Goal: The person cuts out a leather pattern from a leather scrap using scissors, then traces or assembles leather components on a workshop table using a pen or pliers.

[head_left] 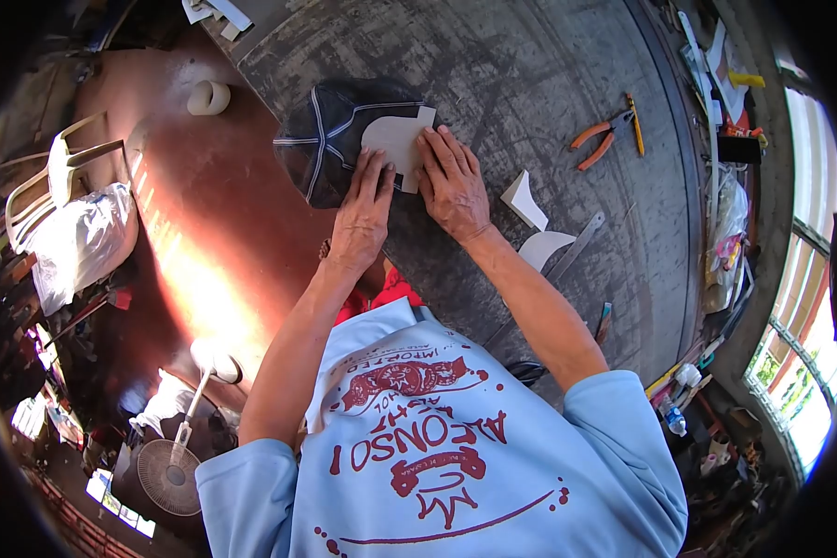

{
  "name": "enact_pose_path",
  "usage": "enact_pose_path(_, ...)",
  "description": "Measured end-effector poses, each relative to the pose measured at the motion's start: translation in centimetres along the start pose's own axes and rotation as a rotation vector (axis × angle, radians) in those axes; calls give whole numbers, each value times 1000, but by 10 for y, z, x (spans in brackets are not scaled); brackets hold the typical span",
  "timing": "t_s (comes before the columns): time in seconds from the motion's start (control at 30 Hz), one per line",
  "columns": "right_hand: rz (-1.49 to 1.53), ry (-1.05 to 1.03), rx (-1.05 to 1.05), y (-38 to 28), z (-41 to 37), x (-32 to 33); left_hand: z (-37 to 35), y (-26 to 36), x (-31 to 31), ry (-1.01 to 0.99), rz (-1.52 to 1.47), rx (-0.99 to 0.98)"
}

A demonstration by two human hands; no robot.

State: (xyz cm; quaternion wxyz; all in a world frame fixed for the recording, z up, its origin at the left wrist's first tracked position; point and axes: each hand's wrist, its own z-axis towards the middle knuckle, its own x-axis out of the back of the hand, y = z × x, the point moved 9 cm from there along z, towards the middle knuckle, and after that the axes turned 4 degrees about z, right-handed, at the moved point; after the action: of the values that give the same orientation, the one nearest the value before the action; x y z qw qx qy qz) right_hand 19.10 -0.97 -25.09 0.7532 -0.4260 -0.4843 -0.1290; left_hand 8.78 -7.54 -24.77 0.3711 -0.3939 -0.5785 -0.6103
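A light grey cut-out template lies flat on a black piece with white stitched lines, near the left edge of the dark worktable. My left hand rests on the template's lower left edge, its fingers extended and close together. Along the right edge of the template, my right hand presses down with stretched fingers. Both hands lie flat rather than wrapped round anything. The fingertips cover small parts of the template's sides.
Right of my hands are a white curved piece, another white piece and a metal ruler. Orange-handled pliers and a yellow-orange tool lie farther right. A fan stands at the lower left.
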Motion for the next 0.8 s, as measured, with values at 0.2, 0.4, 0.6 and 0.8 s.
enact_pose_path(0.2,10,-1,-18,0,1,0,0,0,0,-2,9,-18)
enact_pose_path(0.4,-2,-3,-16,0,0,0,0,0,-1,-4,12,-12)
enact_pose_path(0.6,2,1,-20,0,0,0,1,0,-1,-5,-1,-7)
enact_pose_path(0.8,13,5,-18,1,1,1,4,-2,5,21,-61,29)
